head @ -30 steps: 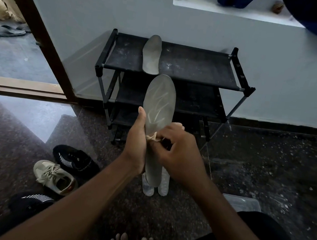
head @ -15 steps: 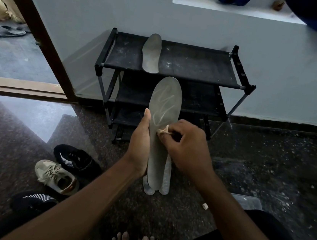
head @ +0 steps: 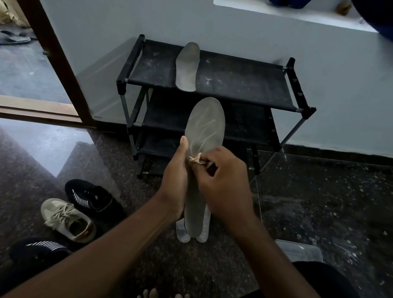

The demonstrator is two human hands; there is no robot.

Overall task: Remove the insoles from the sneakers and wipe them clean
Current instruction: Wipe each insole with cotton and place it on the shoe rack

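In front of the shoe rack (head: 248, 83) and off to its left, a beige sneaker (head: 68, 219) lay on the floor between a black sneaker (head: 95, 199) and a second black sneaker (head: 39, 249). On the rack's top shelf, toward its left end, a grey insole (head: 187, 67) lay flat, apparently dealt with already. Before the rack's middle, the person's left hand (head: 174, 183) clasped the held insole (head: 205, 130) by its left edge, thumb lying up along it, toe end raised across the lower shelves.

Over the last second that insole had risen a little against the rack. The small pale cloth (head: 195, 159) had climbed with it, from the narrow waist toward the ball. The right hand (head: 225, 189) pinched the cloth in curled fingers and pressed it to the insole's face.

Pale streaks crossed the forefoot above the cloth, so I judged the wiping to be working toeward, with this insole partly done. On the floor in front of the rack, under the hands, two paler insoles (head: 182, 236) seemed to be waiting. Further right of the rack's front sat a clear container (head: 299, 252)
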